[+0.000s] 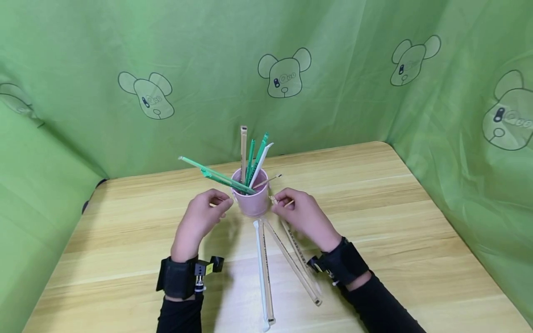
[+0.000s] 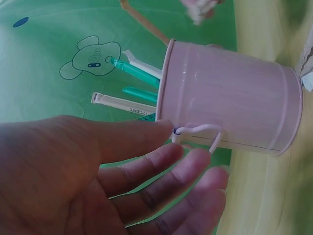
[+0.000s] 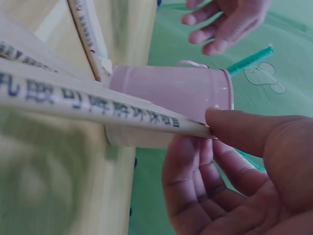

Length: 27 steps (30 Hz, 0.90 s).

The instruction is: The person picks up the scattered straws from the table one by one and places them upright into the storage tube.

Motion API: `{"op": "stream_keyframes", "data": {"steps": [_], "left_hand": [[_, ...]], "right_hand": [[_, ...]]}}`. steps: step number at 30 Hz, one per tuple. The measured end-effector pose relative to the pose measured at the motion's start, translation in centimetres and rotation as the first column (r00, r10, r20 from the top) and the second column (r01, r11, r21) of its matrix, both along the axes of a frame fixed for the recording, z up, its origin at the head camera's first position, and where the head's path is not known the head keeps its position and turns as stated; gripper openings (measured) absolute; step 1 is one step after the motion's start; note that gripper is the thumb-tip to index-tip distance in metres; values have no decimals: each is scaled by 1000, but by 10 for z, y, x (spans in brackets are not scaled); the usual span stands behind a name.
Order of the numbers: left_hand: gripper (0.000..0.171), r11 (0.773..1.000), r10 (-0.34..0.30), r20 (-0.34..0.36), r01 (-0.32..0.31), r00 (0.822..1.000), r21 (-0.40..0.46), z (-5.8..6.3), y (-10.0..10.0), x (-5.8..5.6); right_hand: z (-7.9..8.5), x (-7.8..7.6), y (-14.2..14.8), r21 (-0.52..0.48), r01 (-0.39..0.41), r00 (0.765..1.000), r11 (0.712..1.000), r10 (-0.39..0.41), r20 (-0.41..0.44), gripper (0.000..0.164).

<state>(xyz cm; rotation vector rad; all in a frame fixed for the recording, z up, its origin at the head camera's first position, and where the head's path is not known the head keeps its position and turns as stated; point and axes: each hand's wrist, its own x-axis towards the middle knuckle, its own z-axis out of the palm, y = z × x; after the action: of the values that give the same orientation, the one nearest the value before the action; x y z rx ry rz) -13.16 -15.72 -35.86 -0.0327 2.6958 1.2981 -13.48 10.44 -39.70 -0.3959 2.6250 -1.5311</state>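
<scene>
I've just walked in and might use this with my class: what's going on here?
A person's right hand pinches the end of a tan wrapped straw beside a pink bucket. Their left hand is by the bucket's handle, fingers relaxed; whether it touches is unclear. Several green straws and a few others lean in the bucket, while more straws lie on the table in front of it.

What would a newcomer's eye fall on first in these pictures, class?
The pink bucket standing toward the back of the wooden table, with green straws fanning from its top. Next, two hands flanking it: the left hand beside it, the right hand pinching a wrapped straw. Behind hangs green cloth printed with big-eared cartoon faces.
</scene>
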Motion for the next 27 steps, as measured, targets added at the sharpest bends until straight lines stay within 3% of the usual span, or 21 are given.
{"op": "stream_keyframes", "data": {"steps": [15, 27], "left_hand": [[26, 995, -76, 5, 76, 997, -67, -10, 7, -3], [21, 990, -105, 50, 110, 993, -91, -15, 13, -2]], "right_hand": [[24, -2, 8, -120, 64, 985, 991, -82, -154, 25], [41, -3, 15, -339, 93, 956, 936, -179, -233, 24]]}}
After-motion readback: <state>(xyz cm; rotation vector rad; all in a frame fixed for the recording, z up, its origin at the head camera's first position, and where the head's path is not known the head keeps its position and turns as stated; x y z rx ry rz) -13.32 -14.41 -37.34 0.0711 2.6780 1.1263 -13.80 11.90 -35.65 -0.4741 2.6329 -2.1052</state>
